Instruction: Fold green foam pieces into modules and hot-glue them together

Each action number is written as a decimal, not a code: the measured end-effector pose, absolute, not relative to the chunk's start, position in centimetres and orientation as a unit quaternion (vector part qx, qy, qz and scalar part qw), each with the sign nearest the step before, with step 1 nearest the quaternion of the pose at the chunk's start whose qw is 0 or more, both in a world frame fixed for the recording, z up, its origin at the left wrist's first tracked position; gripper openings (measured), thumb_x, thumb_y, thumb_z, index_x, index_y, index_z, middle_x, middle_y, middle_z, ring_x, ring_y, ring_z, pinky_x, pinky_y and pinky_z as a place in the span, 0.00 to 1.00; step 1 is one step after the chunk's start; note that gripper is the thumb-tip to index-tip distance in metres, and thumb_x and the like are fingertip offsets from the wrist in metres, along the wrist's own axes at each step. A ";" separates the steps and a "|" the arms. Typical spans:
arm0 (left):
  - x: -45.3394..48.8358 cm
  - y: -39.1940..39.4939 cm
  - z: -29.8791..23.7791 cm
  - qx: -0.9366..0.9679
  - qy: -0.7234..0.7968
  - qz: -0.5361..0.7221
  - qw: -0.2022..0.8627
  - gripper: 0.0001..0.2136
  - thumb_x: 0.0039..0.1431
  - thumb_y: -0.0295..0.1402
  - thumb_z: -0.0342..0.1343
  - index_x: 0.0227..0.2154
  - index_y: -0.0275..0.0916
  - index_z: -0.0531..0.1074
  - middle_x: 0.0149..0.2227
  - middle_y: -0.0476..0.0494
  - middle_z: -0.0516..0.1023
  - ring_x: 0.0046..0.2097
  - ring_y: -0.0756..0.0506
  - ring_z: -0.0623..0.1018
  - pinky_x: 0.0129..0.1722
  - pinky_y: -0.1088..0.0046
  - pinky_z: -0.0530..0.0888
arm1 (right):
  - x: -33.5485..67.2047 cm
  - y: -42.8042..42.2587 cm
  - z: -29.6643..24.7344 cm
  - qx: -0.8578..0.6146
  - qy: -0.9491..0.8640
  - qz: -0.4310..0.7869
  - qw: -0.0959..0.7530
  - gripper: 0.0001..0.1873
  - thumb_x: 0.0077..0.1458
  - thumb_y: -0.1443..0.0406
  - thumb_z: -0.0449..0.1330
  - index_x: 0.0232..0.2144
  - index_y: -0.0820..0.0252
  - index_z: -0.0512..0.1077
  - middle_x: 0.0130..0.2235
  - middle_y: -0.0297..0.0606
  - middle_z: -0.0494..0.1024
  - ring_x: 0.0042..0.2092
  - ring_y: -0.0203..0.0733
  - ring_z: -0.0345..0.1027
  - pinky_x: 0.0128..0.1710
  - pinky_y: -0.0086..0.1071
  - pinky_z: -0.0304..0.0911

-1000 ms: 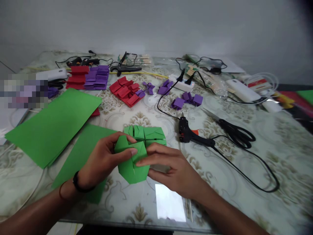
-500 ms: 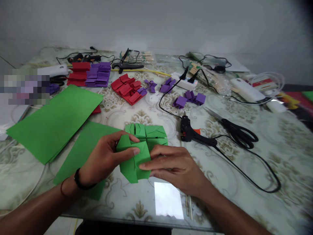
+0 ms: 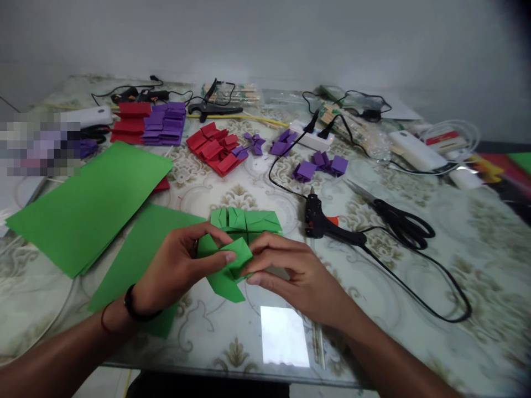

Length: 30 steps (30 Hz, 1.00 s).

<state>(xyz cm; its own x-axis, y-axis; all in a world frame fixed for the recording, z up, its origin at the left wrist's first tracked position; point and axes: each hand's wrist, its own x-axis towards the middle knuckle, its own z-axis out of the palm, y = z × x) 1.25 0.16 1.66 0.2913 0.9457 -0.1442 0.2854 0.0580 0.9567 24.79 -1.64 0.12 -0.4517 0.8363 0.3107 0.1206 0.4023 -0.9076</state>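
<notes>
A partly folded green paper (image 3: pixel 226 282) is held between my two hands above the table. My left hand (image 3: pixel 186 257) pinches it, thumb on top and fingers behind. With thumb and fingertips my right hand (image 3: pixel 286 271) grips its right edge; some of those fingertips are hidden by the paper. Just beyond my hands lie folded green paper pieces (image 3: pixel 263 221), set side by side. Under my left forearm rests a flat green sheet (image 3: pixel 128 257), and further left is a stack of larger green sheets (image 3: pixel 91 204).
Right of my hands lie a black glue gun (image 3: pixel 332 226) with its cord and black-handled scissors (image 3: pixel 402 221). Red folded papers (image 3: pixel 213 146), purple folded papers (image 3: pixel 305 171) and a white power strip (image 3: pixel 311 137) sit further back. A black clamp (image 3: pixel 213 108) lies behind them.
The right part of the green paper has been folded over toward the left, making it narrower. My right hand has shifted slightly with it, while my left hand keeps its hold.
</notes>
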 end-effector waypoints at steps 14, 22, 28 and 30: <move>1.6 0.1 1.6 0.618 0.494 0.324 0.519 0.06 0.54 0.35 0.70 0.33 0.42 0.80 0.31 0.52 0.80 0.34 0.48 0.76 0.37 0.74 0.71 | 24.3 -2.4 0.5 -0.422 -0.592 0.572 0.380 0.08 0.62 0.64 0.71 0.37 0.54 0.74 0.36 0.32 0.76 0.37 0.38 0.75 0.36 0.32 0.75; 1.8 -0.1 1.2 0.587 0.465 0.267 0.607 0.10 0.57 0.36 0.69 0.39 0.40 0.78 0.23 0.57 0.70 0.26 0.52 0.67 0.26 0.76 0.62 | 24.3 -2.2 0.4 -0.434 -0.592 0.572 0.367 0.19 0.58 0.67 0.70 0.50 0.53 0.73 0.36 0.31 0.75 0.38 0.37 0.73 0.41 0.33 0.74; 2.1 -0.3 1.7 0.594 0.485 0.283 0.577 0.09 0.56 0.37 0.69 0.37 0.40 0.79 0.21 0.59 0.62 0.24 0.52 0.62 0.25 0.75 0.59 | 24.3 -2.1 0.4 -0.449 -0.569 0.583 0.366 0.12 0.59 0.60 0.72 0.43 0.55 0.77 0.33 0.31 0.75 0.36 0.38 0.72 0.37 0.32 0.70; 2.2 -0.3 1.8 0.600 0.491 0.291 0.560 0.09 0.55 0.38 0.69 0.36 0.41 0.78 0.21 0.59 0.62 0.24 0.52 0.62 0.25 0.74 0.59 | 24.3 -2.1 0.5 -0.461 -0.560 0.594 0.350 0.13 0.60 0.56 0.72 0.34 0.57 0.76 0.30 0.31 0.76 0.32 0.37 0.70 0.32 0.32 0.66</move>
